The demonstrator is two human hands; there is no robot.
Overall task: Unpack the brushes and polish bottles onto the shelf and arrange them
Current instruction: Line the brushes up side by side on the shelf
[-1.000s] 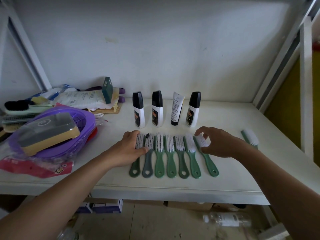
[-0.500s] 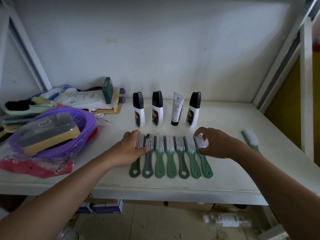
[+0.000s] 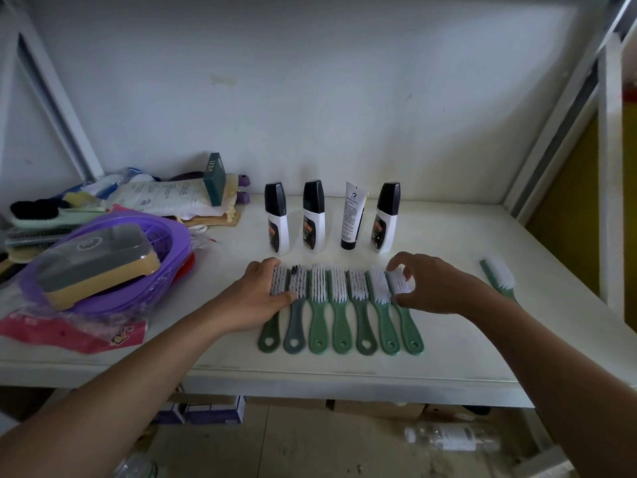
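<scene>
I count seven brushes [image 3: 339,305] side by side on the shelf [image 3: 448,236]. Their bristles face up, and their handles point at the front edge and stop short of it. The left hand [image 3: 256,298] grips the head of the leftmost brush [image 3: 269,339], with its fingers [image 3: 269,263] curled over the top and the thumb below. The right hand [image 3: 434,288] pinches the head of the rightmost brush [image 3: 410,336] between forefinger and thumb.

Behind the row, three bottles [image 3: 313,219] and a tube [image 3: 353,215] stand upright, with a narrow bare strip between them and the bristles. An eighth brush [image 3: 499,276] lies well apart, near the right edge, and open shelf separates it from the right hand. On the left, a purple basket [image 3: 172,232] crowds that end, with a gap between it and the left hand.
</scene>
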